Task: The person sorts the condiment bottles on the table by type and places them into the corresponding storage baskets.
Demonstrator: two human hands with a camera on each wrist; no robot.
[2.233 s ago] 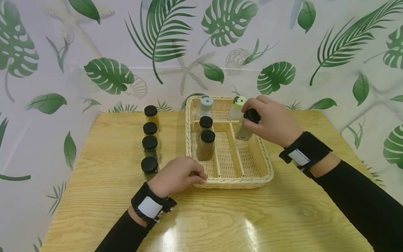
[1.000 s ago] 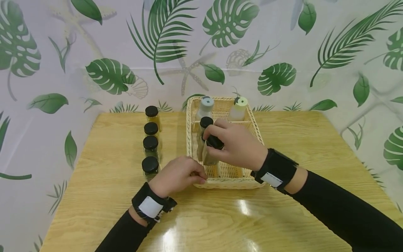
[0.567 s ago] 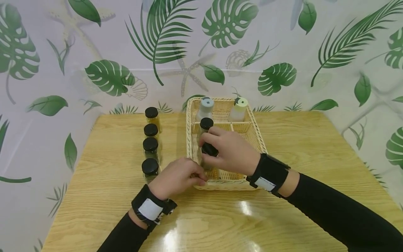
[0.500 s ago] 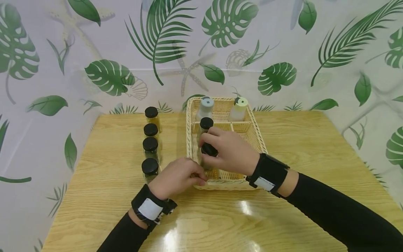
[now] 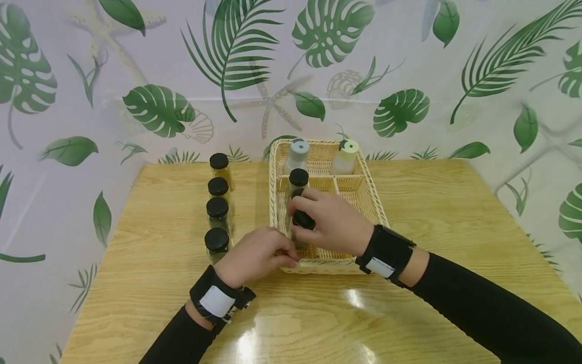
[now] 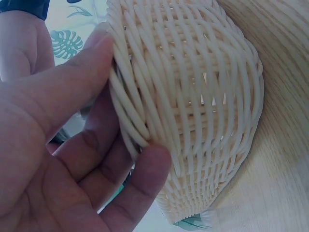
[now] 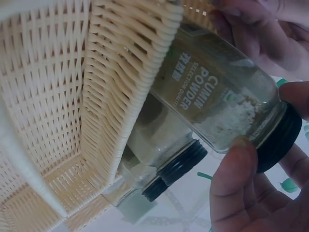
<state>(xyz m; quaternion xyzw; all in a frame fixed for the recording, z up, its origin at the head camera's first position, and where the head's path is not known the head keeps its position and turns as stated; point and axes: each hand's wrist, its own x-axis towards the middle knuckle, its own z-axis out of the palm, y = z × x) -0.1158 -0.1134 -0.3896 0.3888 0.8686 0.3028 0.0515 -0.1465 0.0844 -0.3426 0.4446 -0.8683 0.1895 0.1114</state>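
My right hand [image 5: 334, 222] holds a glass spice jar by its black lid [image 5: 303, 220] in the basket's left compartment, at the near end. In the right wrist view this jar [image 7: 207, 87] reads "cumin powder" and has brown powder inside, with thumb and fingers about its lid end. Two more black-lidded jars [image 5: 298, 178] stand behind it in the same compartment, one mostly hidden by the hand. My left hand [image 5: 254, 255] grips the near left corner of the woven basket [image 5: 345, 263]; the left wrist view shows thumb and fingers on either side of the rim [image 6: 128, 104].
Left of the basket, several black-lidded jars [image 5: 218, 207] stand in a row on the wooden table [image 5: 159, 242]. A blue-capped bottle [image 5: 297, 154] and a yellow-green-capped bottle [image 5: 346, 154] occupy the basket's back section. A leaf-patterned cloth [image 5: 273, 65] hangs behind.
My right hand has carried the jar from above the right compartment leftward and nearer, down into the left compartment; over the last half second it barely moves. My left hand stays on the rim.
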